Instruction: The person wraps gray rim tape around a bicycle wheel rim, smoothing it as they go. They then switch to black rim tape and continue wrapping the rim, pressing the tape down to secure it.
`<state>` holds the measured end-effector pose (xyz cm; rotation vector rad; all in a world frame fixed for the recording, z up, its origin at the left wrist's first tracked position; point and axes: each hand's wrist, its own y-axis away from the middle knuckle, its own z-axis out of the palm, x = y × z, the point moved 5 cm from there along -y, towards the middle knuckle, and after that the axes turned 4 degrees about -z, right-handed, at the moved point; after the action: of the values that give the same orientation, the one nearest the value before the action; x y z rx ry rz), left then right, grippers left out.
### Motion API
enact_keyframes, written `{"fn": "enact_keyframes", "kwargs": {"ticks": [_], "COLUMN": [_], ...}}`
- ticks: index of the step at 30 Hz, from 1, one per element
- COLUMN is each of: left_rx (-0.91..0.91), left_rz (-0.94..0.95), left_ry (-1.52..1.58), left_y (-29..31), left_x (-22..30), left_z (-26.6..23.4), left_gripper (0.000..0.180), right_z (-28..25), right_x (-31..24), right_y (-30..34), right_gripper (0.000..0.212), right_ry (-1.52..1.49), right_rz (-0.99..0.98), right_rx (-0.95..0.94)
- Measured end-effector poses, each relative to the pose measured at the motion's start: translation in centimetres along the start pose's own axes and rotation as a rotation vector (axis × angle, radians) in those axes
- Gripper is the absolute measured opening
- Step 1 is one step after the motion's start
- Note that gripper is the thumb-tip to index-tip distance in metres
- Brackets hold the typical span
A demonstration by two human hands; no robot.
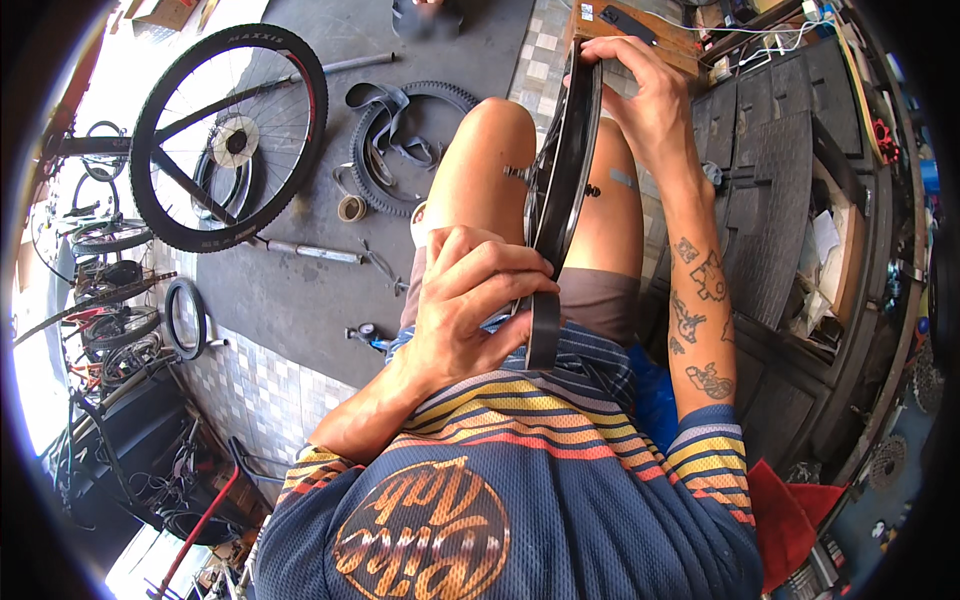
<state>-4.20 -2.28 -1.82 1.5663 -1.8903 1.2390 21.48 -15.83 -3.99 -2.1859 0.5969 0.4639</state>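
A black bicycle wheel (566, 190) stands edge-on between my knees, its rim bare of a tyre and its axle ends showing on both sides. Near my waist, my left hand (475, 300) has its fingers wrapped over the close part of the rim. A flat black strip (543, 335) hangs down beside those fingers; whether they pinch it too is hard to see. At the far end of the wheel, my right hand (645, 95) curls its fingertips over the rim, with the thumb along its side.
A tyred wheel (143, 130) is mounted at the left by a bike frame. On the dark mat lie a loose tyre (366, 170), a limp inner tube (385, 105) and a tape roll (351, 208). Dark cabinets (755, 180) line the right; a red cloth (795, 520) lies behind my right elbow.
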Motion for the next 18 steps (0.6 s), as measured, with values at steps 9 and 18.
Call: {"fn": "enact_keyframes", "kwargs": {"ticks": [9, 18], "left_rx": [0.016, -0.017], "left_rz": [0.092, 0.087], "left_ry": [-0.098, -0.092], "left_y": [0.0, -0.1], "left_x": [0.0, -0.6], "left_z": [0.2, 0.3], "left_gripper": [0.033, 0.036], "right_z": [0.4, 1.3], "right_x": [-0.3, -5.5], "right_y": [0.7, 11.5], "right_gripper": [0.046, 0.067], "right_ry": [-0.170, -0.264], "right_rz": [0.046, -0.018], "right_rx": [0.067, 0.025]}}
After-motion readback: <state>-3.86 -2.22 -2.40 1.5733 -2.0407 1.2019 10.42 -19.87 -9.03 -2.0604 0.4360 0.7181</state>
